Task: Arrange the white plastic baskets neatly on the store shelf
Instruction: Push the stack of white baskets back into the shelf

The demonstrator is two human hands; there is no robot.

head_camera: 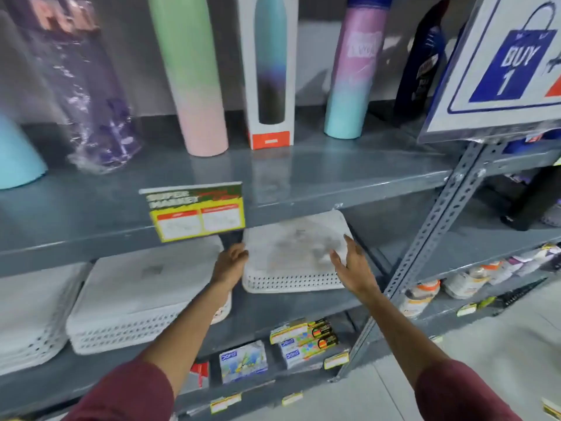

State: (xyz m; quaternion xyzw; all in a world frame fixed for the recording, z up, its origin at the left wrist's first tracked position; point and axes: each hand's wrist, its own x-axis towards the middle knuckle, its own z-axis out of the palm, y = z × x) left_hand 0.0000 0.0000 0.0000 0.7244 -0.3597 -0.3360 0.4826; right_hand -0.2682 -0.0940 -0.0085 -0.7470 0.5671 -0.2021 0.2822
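Observation:
A white perforated plastic basket (291, 253) lies upside down on the middle grey shelf (273, 311), towards its right end. My left hand (230, 262) rests against the basket's left side with fingers curled on the edge. My right hand (349, 265) touches its right side, fingers spread. To the left stands a stack of white baskets (136, 299), also upside down, and a further white stack (30, 317) sits at the far left edge.
Upper shelf (303, 177) carries tall bottles: a green-pink one (194, 77), a boxed one (270, 71) and a pink-teal one (355, 71). A yellow price tag (197, 212) hangs from its lip. A slotted upright (431, 232) stands right. Small boxes (303, 338) fill the lower shelf.

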